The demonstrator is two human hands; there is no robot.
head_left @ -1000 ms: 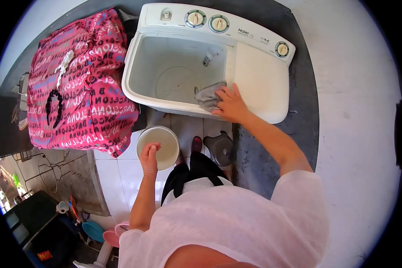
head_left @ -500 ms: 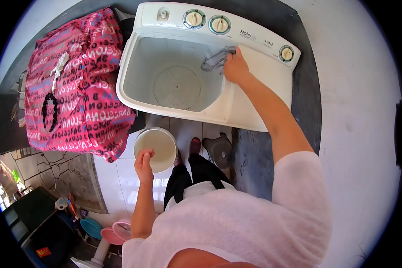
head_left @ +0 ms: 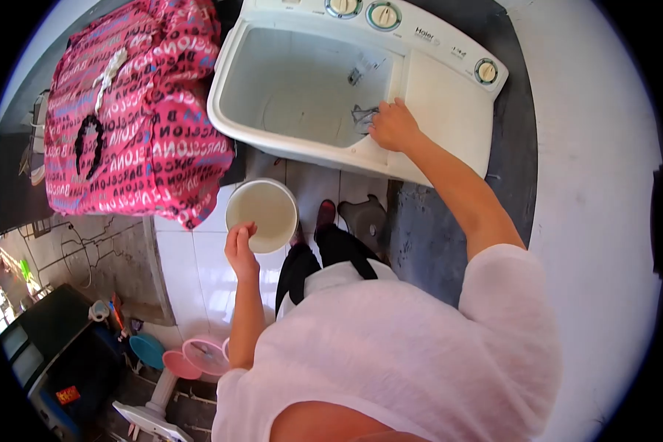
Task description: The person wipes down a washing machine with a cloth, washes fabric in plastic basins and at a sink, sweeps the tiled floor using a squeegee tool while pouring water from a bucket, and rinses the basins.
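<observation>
My right hand point(head_left: 395, 125) grips a grey cloth point(head_left: 363, 118) at the right inner wall of the washing machine's open tub point(head_left: 272, 77). The cloth hangs in a small bunch from the fingertips, against the wall near the front corner. My left hand point(head_left: 241, 248) hovers by the near left rim of a white bucket point(head_left: 297, 214) on the floor. Its fingers are curled together, with nothing visible in them. The white twin-tub washing machine point(head_left: 449, 110) has dials along its back panel.
A pink lettered cloth cover point(head_left: 147, 140) lies left of the machine, with a black scrunchie point(head_left: 89, 147) and a white strip point(head_left: 109, 77) on it. A dark stool point(head_left: 365, 219) stands near my feet. Basins point(head_left: 148, 351) and a pedestal sink point(head_left: 151, 420) are at lower left.
My right hand has moved with the grey cloth from the back of the tub's right wall toward the front. The view has shifted, so the machine sits higher. My left hand stays curled.
</observation>
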